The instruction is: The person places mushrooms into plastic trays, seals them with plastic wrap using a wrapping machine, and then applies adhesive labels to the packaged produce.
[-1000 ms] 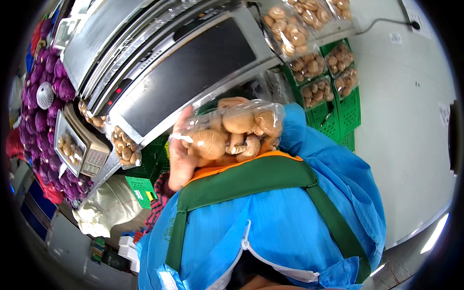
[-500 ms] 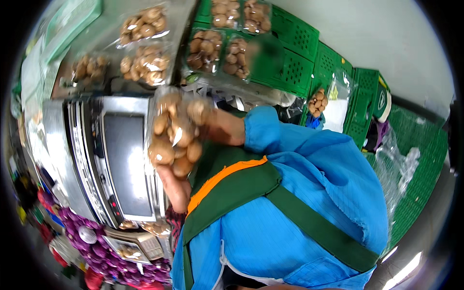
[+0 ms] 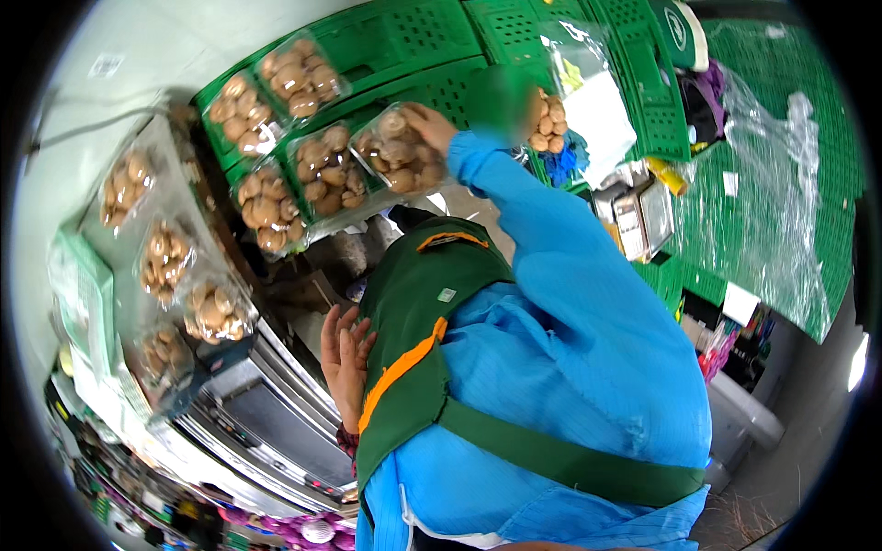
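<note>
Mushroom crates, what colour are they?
The plastic mushroom crates are green, shown best in the head view.

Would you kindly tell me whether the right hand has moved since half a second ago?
Yes: away from the dark machine plate, over to the green crate; that's the right hand.

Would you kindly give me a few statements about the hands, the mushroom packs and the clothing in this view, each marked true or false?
1. The right hand touches a clear-wrapped mushroom pack. True.
2. The left hand holds a second pack. False: the left hand is empty, its fingers spread.
3. The apron is green with an orange stripe. True.
4. Every pack in view sits at the crates. False: other packs lie on the grey counter toward the picture's left.
5. The right sleeve is blue. True.
</note>
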A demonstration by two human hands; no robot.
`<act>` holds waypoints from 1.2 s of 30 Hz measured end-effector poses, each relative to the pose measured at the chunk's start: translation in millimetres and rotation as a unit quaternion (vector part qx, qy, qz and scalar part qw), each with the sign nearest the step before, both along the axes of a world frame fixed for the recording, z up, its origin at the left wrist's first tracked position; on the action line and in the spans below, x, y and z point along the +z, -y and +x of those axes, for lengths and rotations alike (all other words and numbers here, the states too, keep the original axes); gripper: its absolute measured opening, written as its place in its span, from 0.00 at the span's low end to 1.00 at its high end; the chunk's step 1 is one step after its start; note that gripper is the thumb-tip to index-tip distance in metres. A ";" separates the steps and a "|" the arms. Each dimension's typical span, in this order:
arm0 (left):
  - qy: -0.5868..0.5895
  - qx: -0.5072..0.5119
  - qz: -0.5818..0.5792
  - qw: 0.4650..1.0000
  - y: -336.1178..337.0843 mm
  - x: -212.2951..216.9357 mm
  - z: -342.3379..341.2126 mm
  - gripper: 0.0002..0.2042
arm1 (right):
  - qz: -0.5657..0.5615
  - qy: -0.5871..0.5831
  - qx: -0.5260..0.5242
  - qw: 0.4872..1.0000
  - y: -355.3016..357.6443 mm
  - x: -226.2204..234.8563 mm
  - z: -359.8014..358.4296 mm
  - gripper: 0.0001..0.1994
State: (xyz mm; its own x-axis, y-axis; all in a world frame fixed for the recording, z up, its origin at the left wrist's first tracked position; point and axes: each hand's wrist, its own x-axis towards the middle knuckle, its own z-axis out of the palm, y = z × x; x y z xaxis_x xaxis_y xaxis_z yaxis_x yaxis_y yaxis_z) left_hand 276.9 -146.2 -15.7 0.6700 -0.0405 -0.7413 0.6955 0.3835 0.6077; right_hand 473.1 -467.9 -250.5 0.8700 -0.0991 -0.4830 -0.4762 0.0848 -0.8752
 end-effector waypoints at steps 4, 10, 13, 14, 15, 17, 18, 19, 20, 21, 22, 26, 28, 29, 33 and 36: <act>-0.013 -0.048 -0.015 0.999 8.0 -11.0 20.2 0.22 | -0.152 0.058 -0.046 0.986 0.1 -43.7 -8.2 0.21; -0.036 -0.162 -0.023 0.986 46.1 -16.1 65.7 0.20 | -0.097 0.081 -0.212 0.969 37.2 -10.1 -61.0 0.16; -0.048 -0.272 -0.039 0.960 78.7 -24.1 95.7 0.20 | 0.010 -0.002 -0.426 0.905 84.5 14.2 -108.4 0.15; -0.043 -0.321 -0.030 0.946 96.7 -25.2 110.9 0.20 | 0.048 -0.040 -0.509 0.859 104.3 3.6 -127.2 0.14; -0.033 -0.378 -0.023 0.925 117.8 -31.7 129.8 0.19 | 0.054 -0.052 -0.567 0.820 121.1 -9.5 -148.7 0.13; 0.004 -0.441 -0.027 0.897 165.6 -47.9 160.3 0.19 | 0.062 -0.066 -0.635 0.767 146.5 -22.7 -174.2 0.13; 0.033 -0.479 -0.029 0.877 192.9 -58.6 174.7 0.20 | 0.066 -0.067 -0.652 0.752 155.9 -27.8 -181.5 0.13; 0.061 -0.515 -0.034 0.855 223.1 -71.6 188.7 0.21 | 0.067 -0.069 -0.668 0.738 165.3 -33.5 -186.9 0.13; 0.080 -0.541 -0.042 0.836 254.1 -91.7 201.4 0.21 | 0.068 -0.064 -0.674 0.733 171.6 -38.4 -188.9 0.14; 0.102 -0.554 -0.050 0.825 280.6 -112.3 212.1 0.22 | 0.064 -0.066 -0.668 0.738 176.7 -41.2 -181.9 0.14; 0.110 -0.556 -0.049 0.823 314.6 -121.9 221.8 0.22 | 0.060 -0.068 -0.673 0.734 180.8 -40.6 -179.7 0.13; 0.180 -0.515 -0.034 0.838 432.8 -186.5 236.3 0.23 | 0.029 -0.073 -0.677 0.732 184.3 -40.2 -172.5 0.13; 0.267 -0.483 0.018 0.833 478.8 -225.3 236.3 0.22 | 0.028 -0.066 -0.673 0.736 187.5 -45.8 -171.4 0.14; 0.303 -0.502 0.045 0.809 495.8 -252.9 241.1 0.21 | 0.026 -0.051 -0.677 0.734 188.3 -44.1 -166.7 0.14; 0.343 -0.579 0.078 0.736 534.0 -306.7 260.6 0.15 | -0.007 0.020 -0.691 0.722 191.7 -45.5 -157.5 0.17; 0.302 -0.585 0.018 0.753 533.0 -296.1 261.4 0.11 | -0.071 0.028 -0.667 0.741 196.2 -29.8 -153.7 0.17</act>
State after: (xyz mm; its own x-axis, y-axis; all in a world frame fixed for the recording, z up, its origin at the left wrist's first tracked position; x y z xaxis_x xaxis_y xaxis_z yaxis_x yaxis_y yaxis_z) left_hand 538.3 -679.3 -311.8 0.4076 -0.8512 -0.3306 0.1376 -0.3007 0.9437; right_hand 319.4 -664.1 -280.3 -0.0299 -0.9356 -0.3518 -0.0149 0.3524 -0.9357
